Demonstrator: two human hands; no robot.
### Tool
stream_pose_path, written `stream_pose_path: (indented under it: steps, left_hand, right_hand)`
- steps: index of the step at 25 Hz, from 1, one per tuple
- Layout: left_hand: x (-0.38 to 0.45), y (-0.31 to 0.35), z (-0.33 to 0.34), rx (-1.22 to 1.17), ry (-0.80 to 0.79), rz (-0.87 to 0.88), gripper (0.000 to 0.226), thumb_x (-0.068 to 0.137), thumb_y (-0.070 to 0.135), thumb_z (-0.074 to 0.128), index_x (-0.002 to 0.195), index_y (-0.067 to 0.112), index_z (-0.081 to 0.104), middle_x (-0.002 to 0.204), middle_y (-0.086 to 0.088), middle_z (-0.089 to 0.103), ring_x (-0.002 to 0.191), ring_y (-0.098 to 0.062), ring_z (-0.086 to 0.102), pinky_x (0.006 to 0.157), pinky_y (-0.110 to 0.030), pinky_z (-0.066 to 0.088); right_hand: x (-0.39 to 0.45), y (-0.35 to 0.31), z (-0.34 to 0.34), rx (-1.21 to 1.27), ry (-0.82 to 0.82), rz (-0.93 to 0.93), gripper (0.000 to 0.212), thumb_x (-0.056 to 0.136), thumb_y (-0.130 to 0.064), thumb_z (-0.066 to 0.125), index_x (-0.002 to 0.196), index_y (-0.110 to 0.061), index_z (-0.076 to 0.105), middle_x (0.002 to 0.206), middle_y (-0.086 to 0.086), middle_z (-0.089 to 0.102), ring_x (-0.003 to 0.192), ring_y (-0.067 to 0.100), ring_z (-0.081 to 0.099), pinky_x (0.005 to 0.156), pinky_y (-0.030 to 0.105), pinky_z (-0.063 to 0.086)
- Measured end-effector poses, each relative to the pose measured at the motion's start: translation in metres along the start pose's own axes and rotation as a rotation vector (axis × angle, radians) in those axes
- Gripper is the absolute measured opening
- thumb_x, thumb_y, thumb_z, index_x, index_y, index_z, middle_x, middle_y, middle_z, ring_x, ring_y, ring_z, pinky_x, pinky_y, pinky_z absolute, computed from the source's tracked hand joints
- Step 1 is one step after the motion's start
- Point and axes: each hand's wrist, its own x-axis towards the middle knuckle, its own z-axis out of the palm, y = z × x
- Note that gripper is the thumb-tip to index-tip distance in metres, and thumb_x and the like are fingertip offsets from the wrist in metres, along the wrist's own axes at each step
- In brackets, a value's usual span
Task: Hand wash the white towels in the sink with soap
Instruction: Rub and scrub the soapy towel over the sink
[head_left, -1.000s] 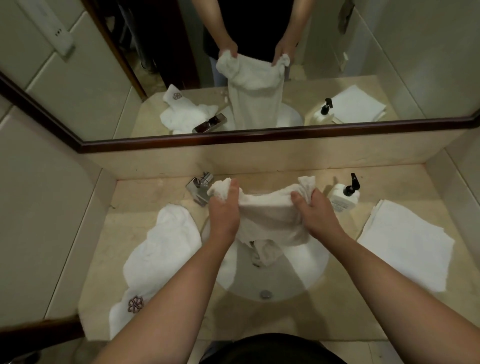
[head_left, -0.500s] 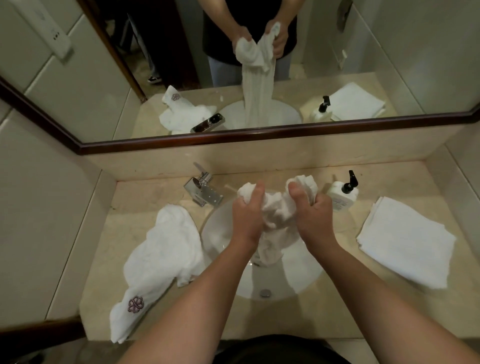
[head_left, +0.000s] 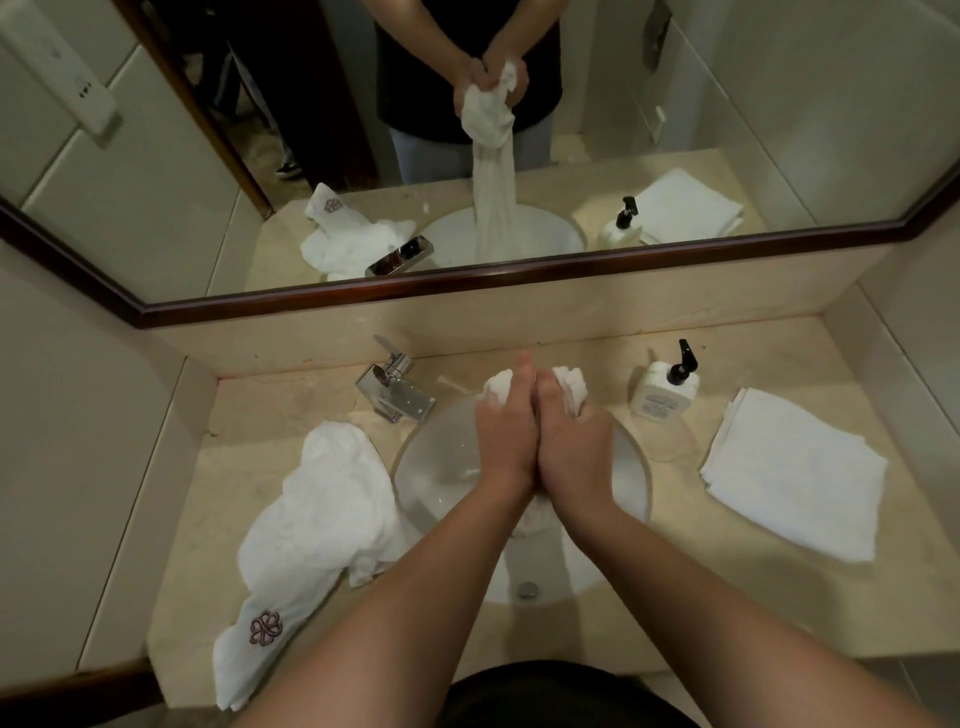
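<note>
My left hand (head_left: 506, 436) and right hand (head_left: 571, 441), fingers clamped on the bunched towel (head_left: 570, 387), scrub above the sink (head_left: 441, 467); next, probably rinsing.

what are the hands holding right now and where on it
Both the left hand and the right hand grip one white towel bunched at its top end, pressed together over the sink; the rest hangs below.

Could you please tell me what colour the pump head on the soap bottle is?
Black, on a white soap bottle; the head view shows it clearly.
</note>
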Motion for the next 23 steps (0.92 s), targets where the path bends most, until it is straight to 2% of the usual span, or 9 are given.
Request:
stream_pose_path:
  steps: [3, 6, 8, 12, 15, 17, 19, 20, 23]
  left_hand:
    - [-0.001, -0.007, 0.006, 0.033, -0.027, 0.003, 0.031, 0.097, 0.030, 0.060, 0.085, 0.005, 0.072, 0.078, -0.008, 0.074, 0.076, -0.022, 0.072, 0.068, -0.036, 0.057]
    - [0.011, -0.001, -0.002, 0.010, 0.056, -0.039, 0.027, 0.093, 0.024, 0.062, 0.069, 0.012, 0.066, 0.068, -0.007, 0.066, 0.070, -0.024, 0.064, 0.067, -0.038, 0.051]
    - [0.013, 0.001, -0.005, -0.057, 0.115, -0.062, 0.027, 0.093, 0.026, 0.062, 0.069, 0.013, 0.059, 0.066, -0.006, 0.059, 0.067, -0.022, 0.057, 0.067, -0.038, 0.048]
    - [0.004, 0.003, -0.003, -0.184, 0.151, -0.008, 0.022, 0.095, 0.031, 0.063, 0.079, 0.016, 0.061, 0.078, -0.008, 0.059, 0.073, -0.023, 0.059, 0.068, -0.038, 0.049]
    - [0.012, 0.006, -0.011, -0.193, 0.226, 0.024, 0.024, 0.093, 0.034, 0.066, 0.090, 0.011, 0.062, 0.079, -0.005, 0.056, 0.078, -0.023, 0.058, 0.072, -0.039, 0.049]
    - [0.015, 0.007, -0.011, -0.144, 0.182, 0.023, 0.029, 0.091, 0.036, 0.067, 0.093, 0.007, 0.062, 0.078, -0.005, 0.055, 0.079, -0.025, 0.057, 0.072, -0.040, 0.049]
    - [0.010, 0.008, -0.005, -0.093, 0.088, 0.020, 0.035, 0.090, 0.039, 0.067, 0.095, 0.005, 0.064, 0.082, -0.008, 0.062, 0.083, -0.030, 0.066, 0.077, -0.044, 0.054]
    - [0.005, 0.009, 0.000, -0.049, 0.059, 0.027, 0.033, 0.093, 0.041, 0.064, 0.093, 0.008, 0.065, 0.083, -0.008, 0.066, 0.083, -0.026, 0.068, 0.078, -0.043, 0.055]
    - [-0.012, 0.002, 0.015, 0.107, 0.000, 0.076, 0.041, 0.098, 0.045, 0.055, 0.086, 0.009, 0.068, 0.074, -0.004, 0.069, 0.068, -0.016, 0.066, 0.062, -0.030, 0.054]
  right_hand:
    - [0.024, 0.000, 0.002, 0.020, 0.134, 0.102, 0.038, 0.092, -0.043, 0.062, 0.068, -0.015, 0.067, 0.065, 0.006, 0.071, 0.065, 0.024, 0.071, 0.064, 0.049, 0.059]
    - [0.006, 0.005, 0.002, 0.054, -0.026, 0.148, 0.035, 0.095, -0.036, 0.060, 0.072, -0.011, 0.068, 0.065, 0.007, 0.071, 0.069, 0.025, 0.072, 0.062, 0.040, 0.058]
    - [-0.007, 0.002, 0.001, 0.058, -0.120, 0.094, 0.038, 0.097, -0.033, 0.058, 0.071, -0.007, 0.067, 0.065, 0.011, 0.068, 0.063, 0.021, 0.068, 0.059, 0.035, 0.054]
    - [0.024, -0.030, -0.018, 0.169, 0.107, 0.149, 0.031, 0.098, -0.039, 0.055, 0.073, -0.022, 0.054, 0.070, -0.001, 0.060, 0.064, 0.015, 0.058, 0.063, 0.030, 0.048]
    - [0.030, -0.044, -0.032, 0.183, 0.140, 0.161, 0.031, 0.098, -0.041, 0.054, 0.072, -0.026, 0.047, 0.073, -0.006, 0.053, 0.064, 0.006, 0.050, 0.056, 0.020, 0.042]
    - [0.024, -0.042, -0.033, 0.188, 0.063, 0.181, 0.029, 0.097, -0.044, 0.055, 0.075, -0.027, 0.047, 0.075, -0.007, 0.054, 0.064, 0.005, 0.052, 0.055, 0.018, 0.045]
    - [0.013, -0.033, -0.027, 0.161, -0.028, 0.119, 0.029, 0.095, -0.045, 0.057, 0.075, -0.024, 0.056, 0.072, -0.004, 0.062, 0.062, 0.008, 0.060, 0.061, 0.026, 0.050]
    - [0.009, -0.028, -0.024, 0.115, -0.061, 0.062, 0.031, 0.095, -0.044, 0.058, 0.074, -0.022, 0.060, 0.069, -0.002, 0.064, 0.060, 0.009, 0.062, 0.061, 0.030, 0.051]
    - [0.019, -0.023, -0.019, 0.071, -0.020, 0.005, 0.038, 0.095, -0.044, 0.058, 0.067, -0.018, 0.063, 0.061, 0.002, 0.066, 0.057, 0.015, 0.065, 0.056, 0.032, 0.052]
